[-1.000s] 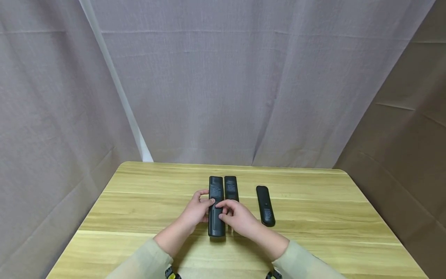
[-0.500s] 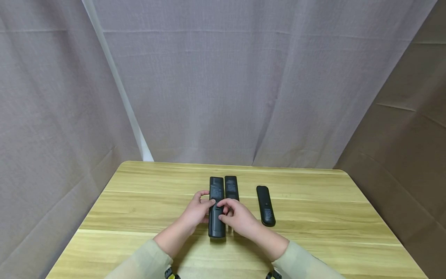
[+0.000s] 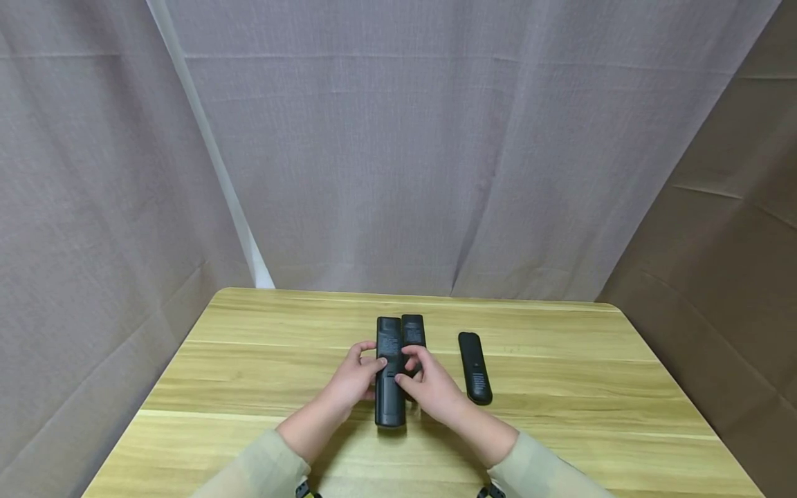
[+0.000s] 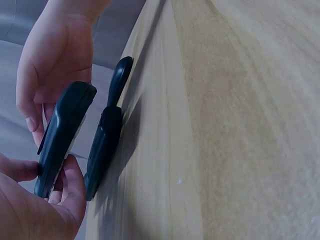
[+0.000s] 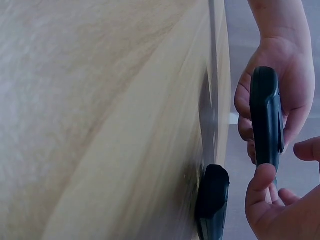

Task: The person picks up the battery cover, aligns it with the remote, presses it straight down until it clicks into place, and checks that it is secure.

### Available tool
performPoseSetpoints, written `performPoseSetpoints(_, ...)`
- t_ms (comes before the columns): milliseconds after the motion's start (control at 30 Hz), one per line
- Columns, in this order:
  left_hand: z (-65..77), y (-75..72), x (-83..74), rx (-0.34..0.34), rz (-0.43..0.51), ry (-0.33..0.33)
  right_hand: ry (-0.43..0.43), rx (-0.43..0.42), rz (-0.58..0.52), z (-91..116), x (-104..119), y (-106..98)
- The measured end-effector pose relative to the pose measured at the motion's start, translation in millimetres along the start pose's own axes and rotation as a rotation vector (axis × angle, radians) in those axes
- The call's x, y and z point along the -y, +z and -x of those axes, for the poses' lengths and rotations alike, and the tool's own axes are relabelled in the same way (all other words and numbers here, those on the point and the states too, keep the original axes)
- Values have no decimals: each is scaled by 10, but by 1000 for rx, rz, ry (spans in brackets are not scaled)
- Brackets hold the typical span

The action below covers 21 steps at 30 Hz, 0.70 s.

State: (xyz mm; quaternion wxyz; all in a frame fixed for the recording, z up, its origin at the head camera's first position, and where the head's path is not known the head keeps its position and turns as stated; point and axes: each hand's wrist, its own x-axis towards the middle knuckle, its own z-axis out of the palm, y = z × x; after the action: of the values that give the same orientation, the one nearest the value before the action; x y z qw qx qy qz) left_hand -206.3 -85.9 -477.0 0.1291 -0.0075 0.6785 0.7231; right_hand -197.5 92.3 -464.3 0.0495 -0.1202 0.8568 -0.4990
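Note:
A black remote control (image 3: 390, 408) is held back side up, raised off the table. My left hand (image 3: 352, 373) grips its left side, thumb on top and fingers beneath. My right hand (image 3: 432, 389) has curled fingers and thumb at the right edge, about halfway along. Below a dark slot in the back lies the battery cover (image 3: 390, 395). In the left wrist view the cover (image 4: 44, 137) stands slightly proud as a thin flap, with right fingertips close against it. A second black remote control (image 3: 414, 328) lies just right of the held one, partly hidden by my right hand.
Farther right, a third black remote control (image 3: 475, 368) lies on the wooden table (image 3: 560, 415). Grey curtains (image 3: 373, 173) hang behind the table's back edge, and a brown cloth (image 3: 703, 277) hangs along the right side.
The right index finger has moved off the remote's back to its right edge. The dark slot above the battery cover has appeared. The remote has shifted slightly right and nearer.

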Motion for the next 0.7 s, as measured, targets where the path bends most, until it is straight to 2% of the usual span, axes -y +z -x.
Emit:
performPoseSetpoints(233, 2, 31, 10, -4, 2, 5, 49, -26, -31, -3, 10, -11)
performPoseSetpoints(500, 36, 65, -27, 12, 20, 7, 95, 2, -106, -7, 5, 4)
performPoseSetpoints(700, 27, 64, -15, 15, 24, 11, 95, 10, -109, -18, -14, 14)
